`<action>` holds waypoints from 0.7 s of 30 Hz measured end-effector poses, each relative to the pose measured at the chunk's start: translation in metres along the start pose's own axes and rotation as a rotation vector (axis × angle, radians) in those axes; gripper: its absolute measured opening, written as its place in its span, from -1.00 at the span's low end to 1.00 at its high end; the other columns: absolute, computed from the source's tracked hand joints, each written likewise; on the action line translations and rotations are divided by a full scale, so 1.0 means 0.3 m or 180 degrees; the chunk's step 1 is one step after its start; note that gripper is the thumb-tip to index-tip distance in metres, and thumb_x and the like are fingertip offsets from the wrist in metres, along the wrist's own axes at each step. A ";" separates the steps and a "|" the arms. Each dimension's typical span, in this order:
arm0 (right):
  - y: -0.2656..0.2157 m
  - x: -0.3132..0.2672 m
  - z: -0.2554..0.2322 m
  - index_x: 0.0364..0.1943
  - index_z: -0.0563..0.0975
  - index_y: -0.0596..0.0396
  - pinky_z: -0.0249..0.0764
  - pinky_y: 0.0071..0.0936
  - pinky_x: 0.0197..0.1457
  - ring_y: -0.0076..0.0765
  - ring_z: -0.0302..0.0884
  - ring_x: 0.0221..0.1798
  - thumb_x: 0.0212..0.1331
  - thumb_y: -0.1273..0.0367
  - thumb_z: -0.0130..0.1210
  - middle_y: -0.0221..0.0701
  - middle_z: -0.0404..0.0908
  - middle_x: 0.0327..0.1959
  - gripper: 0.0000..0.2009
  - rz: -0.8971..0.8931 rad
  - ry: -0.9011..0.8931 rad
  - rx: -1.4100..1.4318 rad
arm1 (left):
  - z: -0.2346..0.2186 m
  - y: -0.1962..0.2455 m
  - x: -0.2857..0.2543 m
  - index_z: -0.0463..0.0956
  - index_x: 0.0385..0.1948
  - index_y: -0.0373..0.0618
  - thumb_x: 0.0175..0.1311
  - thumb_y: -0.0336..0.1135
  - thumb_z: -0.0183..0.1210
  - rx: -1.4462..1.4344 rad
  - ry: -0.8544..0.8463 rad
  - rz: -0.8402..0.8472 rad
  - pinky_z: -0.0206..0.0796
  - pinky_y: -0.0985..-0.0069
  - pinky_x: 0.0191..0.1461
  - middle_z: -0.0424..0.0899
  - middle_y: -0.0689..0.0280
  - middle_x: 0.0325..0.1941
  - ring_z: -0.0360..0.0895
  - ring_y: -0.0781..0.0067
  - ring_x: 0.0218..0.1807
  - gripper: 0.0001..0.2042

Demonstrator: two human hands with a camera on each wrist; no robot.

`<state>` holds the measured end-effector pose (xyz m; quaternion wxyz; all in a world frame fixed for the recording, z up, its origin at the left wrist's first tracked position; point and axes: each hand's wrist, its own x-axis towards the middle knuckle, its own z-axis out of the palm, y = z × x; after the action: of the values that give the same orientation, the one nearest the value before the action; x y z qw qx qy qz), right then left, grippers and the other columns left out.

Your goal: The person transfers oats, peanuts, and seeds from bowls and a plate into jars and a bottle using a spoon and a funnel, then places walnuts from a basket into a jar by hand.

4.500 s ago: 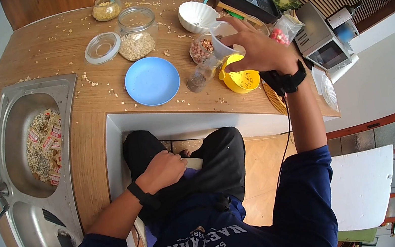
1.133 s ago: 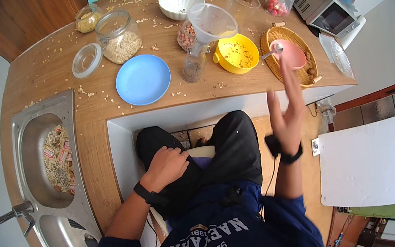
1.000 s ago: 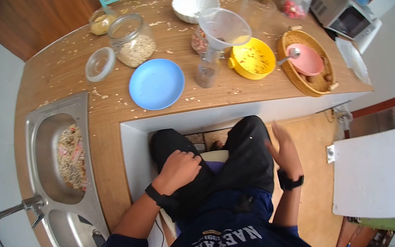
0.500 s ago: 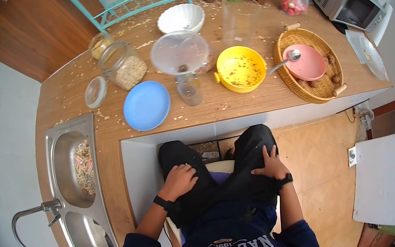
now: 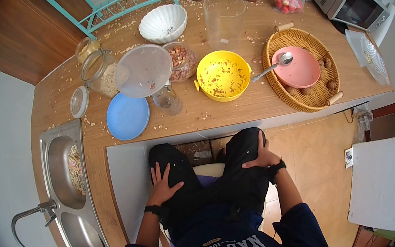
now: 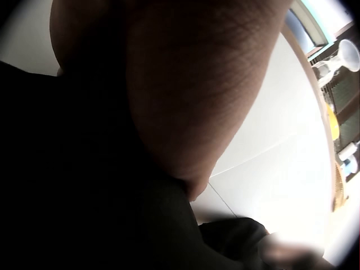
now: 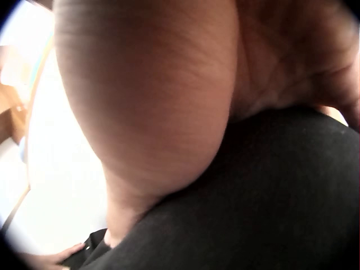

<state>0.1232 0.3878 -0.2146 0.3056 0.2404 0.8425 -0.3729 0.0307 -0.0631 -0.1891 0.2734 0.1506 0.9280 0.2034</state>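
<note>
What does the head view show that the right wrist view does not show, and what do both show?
Only the head view shows the wooden counter, with the clear plastic funnel standing in a small glass jar, the round blue plate, the yellow bowl and the left hand flat on a thigh. Only the right wrist view shows the palm's skin creases close up. Both show the right hand resting on the black trousers.

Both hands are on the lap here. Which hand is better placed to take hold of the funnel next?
Probably the left hand: the funnel stands in the small jar on its side. The right hand lies nearer the yellow bowl.
</note>
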 end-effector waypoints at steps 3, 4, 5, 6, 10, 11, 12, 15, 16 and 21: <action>0.023 0.046 -0.032 0.45 -0.63 0.11 0.13 -0.09 0.55 0.34 -0.03 0.55 -0.56 -0.24 0.58 0.38 -0.36 0.51 0.70 0.0025 -0.0024 0.0356 | -0.024 0.020 0.073 0.03 0.53 0.18 0.02 0.33 0.34 0.0042 -0.0154 -0.0119 -0.33 -0.24 0.56 -0.52 -0.12 0.62 -0.55 -0.50 0.57 0.02; 0.022 0.050 -0.040 0.45 -0.63 0.11 0.13 -0.09 0.55 0.34 -0.03 0.55 -0.56 -0.24 0.58 0.38 -0.36 0.51 0.70 0.0021 -0.0032 0.0345 | -0.028 0.021 0.093 0.03 0.53 0.20 0.00 0.34 0.34 0.0080 -0.0211 -0.0189 -0.33 -0.24 0.56 -0.54 -0.11 0.62 -0.56 -0.52 0.56 0.03; 0.019 0.056 -0.052 0.45 -0.62 0.11 0.14 -0.08 0.55 0.33 -0.02 0.55 -0.55 -0.23 0.58 0.37 -0.32 0.51 0.70 0.0112 -0.0118 0.0405 | -0.027 0.022 0.107 0.04 0.53 0.22 -0.02 0.36 0.34 0.0116 -0.0260 -0.0254 -0.34 -0.25 0.56 -0.56 -0.11 0.62 -0.56 -0.55 0.55 0.04; 0.012 0.061 -0.066 0.46 -0.62 0.11 0.14 -0.07 0.55 0.32 -0.02 0.55 -0.54 -0.22 0.58 0.36 -0.29 0.51 0.69 0.0196 -0.0197 0.0463 | -0.019 0.012 0.121 0.04 0.53 0.22 -0.02 0.36 0.34 0.0104 -0.0240 -0.0256 -0.34 -0.25 0.56 -0.56 -0.11 0.62 -0.56 -0.55 0.55 0.04; -0.003 0.054 -0.089 0.46 -0.61 0.12 0.16 -0.06 0.54 0.31 0.01 0.55 -0.52 -0.22 0.58 0.35 -0.24 0.51 0.68 0.0254 -0.0157 0.0359 | -0.021 -0.006 0.154 0.04 0.53 0.25 -0.04 0.37 0.34 0.0213 -0.0307 -0.0345 -0.24 -0.38 0.49 -0.60 -0.08 0.62 -0.55 -0.52 0.56 0.04; -0.015 0.044 -0.097 0.46 -0.61 0.11 0.16 -0.06 0.54 0.31 0.01 0.54 -0.51 -0.21 0.58 0.35 -0.24 0.51 0.67 0.0306 -0.0166 0.0398 | -0.025 0.002 0.153 0.04 0.53 0.25 -0.04 0.37 0.34 0.0177 -0.0364 -0.0409 -0.21 -0.43 0.46 -0.61 -0.06 0.62 -0.55 -0.51 0.57 0.04; -0.021 0.035 -0.105 0.47 -0.60 0.11 0.16 -0.06 0.53 0.31 0.02 0.54 -0.50 -0.21 0.58 0.36 -0.24 0.51 0.67 0.0359 -0.0173 0.0437 | -0.029 0.010 0.151 0.04 0.53 0.25 -0.04 0.37 0.34 0.0149 -0.0339 -0.0411 -0.21 -0.43 0.46 -0.61 -0.06 0.62 -0.55 -0.51 0.57 0.04; 0.018 0.064 -0.072 0.47 -0.60 0.10 0.18 -0.06 0.53 0.32 0.04 0.53 -0.49 -0.19 0.59 0.38 -0.24 0.50 0.66 0.0232 -0.0028 0.0331 | -0.053 0.056 0.127 0.06 0.52 0.24 -0.01 0.35 0.33 0.0094 -0.0385 -0.0535 -0.20 -0.51 0.41 -0.66 0.05 0.63 -0.62 -0.49 0.56 0.02; 0.020 0.066 -0.075 0.47 -0.60 0.10 0.18 -0.06 0.53 0.32 0.04 0.53 -0.49 -0.19 0.59 0.38 -0.24 0.50 0.66 0.0231 -0.0038 0.0315 | -0.053 0.088 0.113 0.18 0.46 0.16 0.05 0.28 0.32 0.0316 -0.0176 -0.0497 -0.09 -0.40 0.42 -0.41 0.01 0.63 -0.39 -0.40 0.58 -0.09; 0.009 0.030 -0.044 0.49 -0.54 0.11 0.19 -0.01 0.52 0.38 0.10 0.49 -0.48 -0.15 0.60 0.40 -0.18 0.48 0.63 0.0037 0.0240 0.0735 | -0.221 0.320 0.033 0.53 0.16 -0.12 0.21 -0.07 0.35 -0.0997 -0.0028 0.0414 0.48 0.18 0.13 0.55 -0.04 0.24 0.60 0.10 0.18 -0.48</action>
<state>0.1141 0.4012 -0.2149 0.2461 0.2928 0.8034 -0.4563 0.0010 0.0048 -0.0986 0.2839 0.1667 0.8720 0.3622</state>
